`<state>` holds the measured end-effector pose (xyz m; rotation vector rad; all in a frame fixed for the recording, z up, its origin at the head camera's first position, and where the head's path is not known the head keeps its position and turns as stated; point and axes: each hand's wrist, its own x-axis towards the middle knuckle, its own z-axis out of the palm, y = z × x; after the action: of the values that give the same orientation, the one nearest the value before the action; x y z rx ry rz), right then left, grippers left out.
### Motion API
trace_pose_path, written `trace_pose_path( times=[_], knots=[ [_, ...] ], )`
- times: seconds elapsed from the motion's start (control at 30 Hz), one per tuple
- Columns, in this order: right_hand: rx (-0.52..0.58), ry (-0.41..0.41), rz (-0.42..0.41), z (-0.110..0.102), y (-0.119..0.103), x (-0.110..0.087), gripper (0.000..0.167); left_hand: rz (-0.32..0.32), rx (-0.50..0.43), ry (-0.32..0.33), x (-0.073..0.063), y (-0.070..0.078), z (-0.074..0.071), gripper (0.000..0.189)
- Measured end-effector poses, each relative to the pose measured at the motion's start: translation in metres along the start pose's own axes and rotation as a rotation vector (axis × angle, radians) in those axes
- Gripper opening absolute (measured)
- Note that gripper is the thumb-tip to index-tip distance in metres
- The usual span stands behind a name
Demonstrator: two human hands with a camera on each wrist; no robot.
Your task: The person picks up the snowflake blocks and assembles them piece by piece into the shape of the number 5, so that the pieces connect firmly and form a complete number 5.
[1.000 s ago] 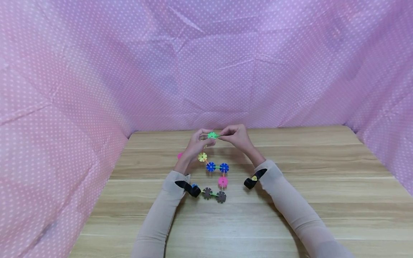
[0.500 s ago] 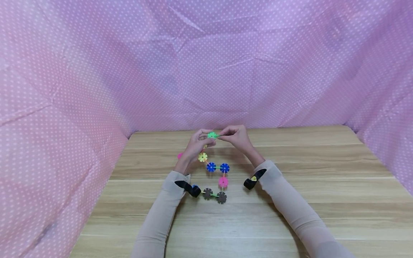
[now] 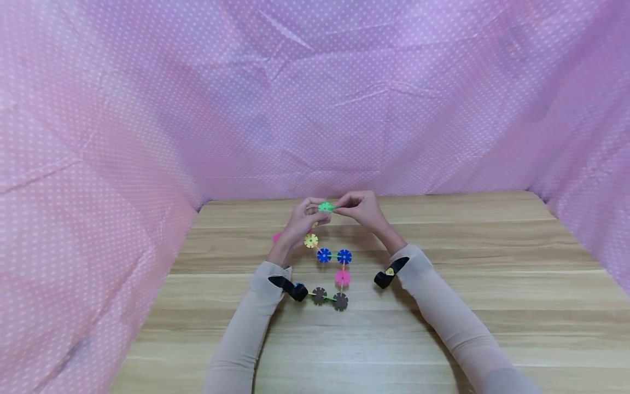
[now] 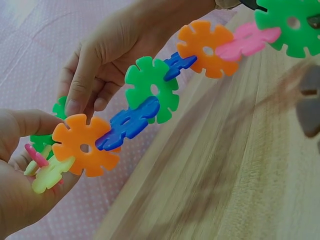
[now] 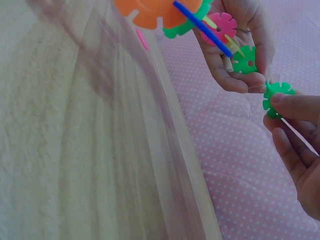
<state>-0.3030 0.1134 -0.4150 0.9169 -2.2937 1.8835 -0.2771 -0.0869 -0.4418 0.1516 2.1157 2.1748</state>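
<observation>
Above the far part of the table, my left hand (image 3: pixel 297 225) holds a green notched plastic disc (image 3: pixel 325 207), one end of a chain of interlocking discs. Between thumb and fingers, my right hand (image 3: pixel 366 212) pinches another green disc (image 5: pixel 275 102), edge to edge with the left hand's disc; whether they are slotted together I cannot tell. Close to the left palm hang a pale yellow disc (image 4: pixel 51 175) and an orange disc (image 4: pixel 82 142). From there the chain runs through blue and green discs (image 4: pixel 152 87). My left hand and wrist hide part of it in the head view.
Nearer on the wooden table (image 3: pixel 443 323) are a yellow disc (image 3: pixel 311 240), blue discs (image 3: pixel 344 256), a pink disc (image 3: pixel 343 278) and dark brown discs (image 3: pixel 340 301), joined by edge-on pieces. A pink dotted cloth (image 3: pixel 334 131) rises behind the table's far edge.
</observation>
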Motion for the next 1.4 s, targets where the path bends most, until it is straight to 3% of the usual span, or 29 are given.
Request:
trace_pose_path(
  times=[0.47, 0.7, 0.93, 1.17, 1.4],
  knots=[
    [-0.042, -0.028, 0.087, 0.003, -0.002, 0.002, 0.014, -0.034, -0.003, 0.003, 0.002, 0.001, -0.006, 0.038],
    [-0.063, -0.037, 0.081, 0.004, 0.023, 0.015, 0.016, -0.067, -0.012, -0.002, 0.005, 0.01, -0.015, 0.037],
    [-0.038, -0.055, 0.07, 0.001, 0.027, 0.019, 0.019, -0.073, -0.044, 0.033, 0.001, 0.019, -0.03, 0.038],
    [-0.098, -0.259, 0.072, 0.011, 0.03, 0.025, 0.022, -0.062, 0.008, 0.085, -0.014, 0.027, -0.052, 0.04],
    [-0.174, -0.473, 0.103, 0.04, 0.034, 0.036, 0.025, -0.035, 0.009, 0.088, -0.03, 0.031, -0.07, 0.041]
  ],
)
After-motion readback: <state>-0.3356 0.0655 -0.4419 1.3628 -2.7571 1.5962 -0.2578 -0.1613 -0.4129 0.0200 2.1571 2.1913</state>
